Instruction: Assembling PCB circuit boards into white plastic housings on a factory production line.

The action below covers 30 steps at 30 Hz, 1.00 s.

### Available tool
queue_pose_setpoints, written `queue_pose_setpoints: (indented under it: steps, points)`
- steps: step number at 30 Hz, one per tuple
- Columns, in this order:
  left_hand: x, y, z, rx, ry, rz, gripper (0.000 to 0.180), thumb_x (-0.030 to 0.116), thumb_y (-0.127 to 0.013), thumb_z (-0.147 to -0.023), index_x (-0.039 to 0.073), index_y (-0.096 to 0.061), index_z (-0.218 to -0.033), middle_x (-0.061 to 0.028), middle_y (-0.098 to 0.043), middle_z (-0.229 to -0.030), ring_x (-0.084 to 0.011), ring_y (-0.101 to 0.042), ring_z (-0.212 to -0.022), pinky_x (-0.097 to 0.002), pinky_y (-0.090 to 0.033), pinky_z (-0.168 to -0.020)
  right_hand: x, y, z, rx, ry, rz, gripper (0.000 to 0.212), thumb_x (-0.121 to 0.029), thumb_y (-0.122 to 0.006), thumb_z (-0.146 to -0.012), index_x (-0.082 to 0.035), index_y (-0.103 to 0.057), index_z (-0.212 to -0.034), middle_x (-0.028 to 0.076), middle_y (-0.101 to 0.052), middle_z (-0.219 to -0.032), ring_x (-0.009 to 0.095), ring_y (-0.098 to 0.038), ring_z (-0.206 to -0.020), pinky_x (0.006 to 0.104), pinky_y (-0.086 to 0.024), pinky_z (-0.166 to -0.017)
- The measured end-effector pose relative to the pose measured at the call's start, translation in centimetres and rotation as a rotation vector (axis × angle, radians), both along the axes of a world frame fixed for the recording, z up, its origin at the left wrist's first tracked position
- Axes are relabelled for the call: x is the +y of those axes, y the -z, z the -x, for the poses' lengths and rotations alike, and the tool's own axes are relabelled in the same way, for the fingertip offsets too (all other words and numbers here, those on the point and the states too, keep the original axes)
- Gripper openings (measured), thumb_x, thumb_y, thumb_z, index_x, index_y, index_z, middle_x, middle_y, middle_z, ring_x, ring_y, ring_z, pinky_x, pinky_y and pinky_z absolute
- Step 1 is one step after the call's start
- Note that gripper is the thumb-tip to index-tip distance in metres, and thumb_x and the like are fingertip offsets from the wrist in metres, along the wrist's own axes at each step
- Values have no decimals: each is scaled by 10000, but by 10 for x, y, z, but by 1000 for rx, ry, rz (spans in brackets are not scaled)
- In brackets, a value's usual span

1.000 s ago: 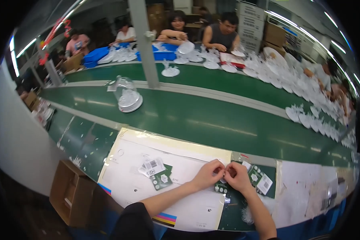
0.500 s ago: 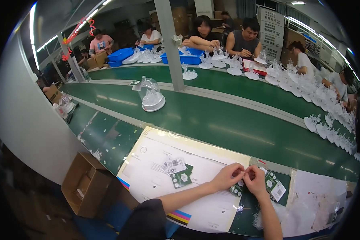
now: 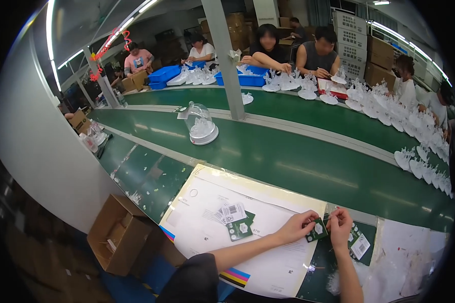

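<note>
Both pinched: left hand [image 3: 297, 228], right hand [image 3: 340, 225] grip small green card [image 3: 318, 231] (fingers closed).

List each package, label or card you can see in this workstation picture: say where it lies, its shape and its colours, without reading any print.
Small dark green card: pinched between left hand and right hand.
Green card with white label: right of the hands.
Green and white cards: fanned on the white sheet.
Open brown carton: floor, lower left.
Blue bins: far bench.

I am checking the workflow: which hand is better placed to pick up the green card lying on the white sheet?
Probably the left hand: the green card lies on its side, while the right hand is farther away.
</note>
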<state>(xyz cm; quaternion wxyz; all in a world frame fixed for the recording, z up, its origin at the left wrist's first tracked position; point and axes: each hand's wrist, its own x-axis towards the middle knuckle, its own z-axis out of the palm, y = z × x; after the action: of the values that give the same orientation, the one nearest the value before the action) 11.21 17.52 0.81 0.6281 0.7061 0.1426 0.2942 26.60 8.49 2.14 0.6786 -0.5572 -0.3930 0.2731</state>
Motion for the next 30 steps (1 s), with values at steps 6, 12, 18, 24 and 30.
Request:
queue_pose_setpoints:
  steps: [6,12,18,24,30]
  points:
    - [-6,-3,4,73,-35,-192,130,53,-405,-895,8,-500,-973,-83,-505,-681,-141,-481,-619,-272,-409,-590,-2,6,1,-67,-76,86,56,4,-518,-830,-21,-482,-796,19,-546,-677,53,-516,-518,176,-405,-459]
    - [-3,-10,5,99,-23,-129,232,179,-473,-927,-5,-536,-800,-73,-503,-634,-124,-449,-588,-282,-377,-548,0,-1,3,-78,-114,126,56,6,-528,-823,-17,-486,-794,14,-551,-661,53,-526,-519,179,-418,-466]
    - [-2,-3,3,142,-23,-74,312,197,-498,-927,-8,-535,-695,-12,-439,-536,-70,-388,-520,-253,-324,-479,-1,-4,6,-7,-161,126,50,6,-528,-820,-13,-490,-794,15,-550,-656,58,-532,-518,184,-426,-466]
    - [5,1,2,65,-22,26,330,204,-489,-934,17,-545,-668,26,-403,-522,-46,-353,-510,-233,-296,-473,0,-2,2,-40,-217,159,46,3,-527,-817,-9,-495,-787,19,-563,-670,58,-549,-550,185,-438,-487]
    - [6,5,-2,61,-52,11,326,197,-467,-940,26,-552,-675,28,-402,-530,-47,-357,-525,-231,-300,-488,-4,-6,4,-93,-265,203,40,5,-523,-809,-7,-493,-785,22,-568,-682,62,-558,-576,194,-454,-511]
